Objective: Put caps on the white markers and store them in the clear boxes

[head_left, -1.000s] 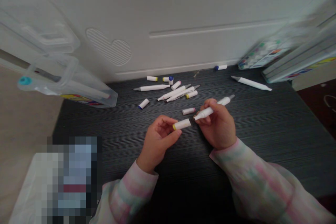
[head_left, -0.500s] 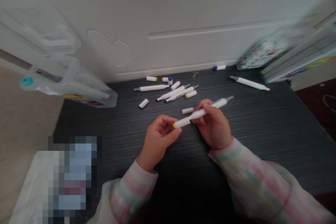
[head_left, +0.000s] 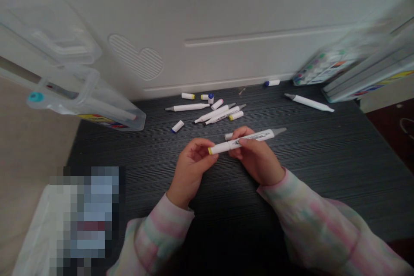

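A white marker (head_left: pixel 263 134) with a grey tapered far end lies in my right hand (head_left: pixel 258 159), pinched between thumb and fingers. Its near end meets a white cap with a yellow tip (head_left: pixel 219 148), and the two form one line with a thin seam between them. The fingers of my left hand (head_left: pixel 192 168) are closed at the cap's yellow end. Just behind my right fingers is another cap (head_left: pixel 228 136), mostly hidden. Beyond my hands lie uncapped white markers (head_left: pixel 215 114), a cap with a yellow end (head_left: pixel 236 115) and a blue-ended cap (head_left: pixel 177 127).
Another uncapped marker (head_left: pixel 308 102) lies at the right on the dark table (head_left: pixel 155 151). A clear plastic case (head_left: pixel 113 114) stands at the left. A pack of markers (head_left: pixel 320 69) leans at the back right against the pale panel (head_left: pixel 226 13). Pixelated blocks cover the lower left.
The yellow-tipped cap and the marker, at an angle to each other before, are now in line and pushed together. My left hand has shifted slightly left; the marker has tilted flatter.
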The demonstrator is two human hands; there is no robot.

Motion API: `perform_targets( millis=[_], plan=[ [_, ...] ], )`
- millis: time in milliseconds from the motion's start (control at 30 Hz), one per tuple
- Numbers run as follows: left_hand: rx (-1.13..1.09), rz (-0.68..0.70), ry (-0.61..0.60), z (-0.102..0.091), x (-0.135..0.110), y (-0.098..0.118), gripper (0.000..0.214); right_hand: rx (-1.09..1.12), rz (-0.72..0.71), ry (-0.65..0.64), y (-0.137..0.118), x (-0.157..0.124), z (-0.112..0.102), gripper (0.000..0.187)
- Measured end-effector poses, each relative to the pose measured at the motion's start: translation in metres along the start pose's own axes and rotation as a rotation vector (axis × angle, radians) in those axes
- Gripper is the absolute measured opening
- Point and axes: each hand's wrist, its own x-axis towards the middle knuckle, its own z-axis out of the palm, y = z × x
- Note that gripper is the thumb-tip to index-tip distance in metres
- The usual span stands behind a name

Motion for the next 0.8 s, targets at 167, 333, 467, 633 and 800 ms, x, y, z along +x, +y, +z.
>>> perform_targets(
  millis=[167,333,467,633,800],
  plan=[
    [-0.113,-0.048,0.013,0.004,0.0,0.006,0.022,-0.044,0.02,-0.063,0.003,-0.001,-0.002,0.006],
    [-0.25,-0.068,-0.06,0.006,-0.003,0.014,0.017,-0.098,0.029,-0.07,0.002,-0.001,-0.001,0.013],
    [-0.326,-0.105,-0.106,0.004,-0.003,0.017,0.008,-0.111,0.022,-0.089,0.003,-0.001,-0.001,0.015],
    [-0.185,-0.111,-0.071,0.006,-0.003,0.013,0.011,-0.144,0.019,-0.137,0.006,0.0,-0.005,0.015],
    [-0.05,-0.124,-0.061,0.006,-0.004,0.008,0.014,-0.21,0.032,-0.146,0.005,-0.001,-0.001,0.018]
  ],
)
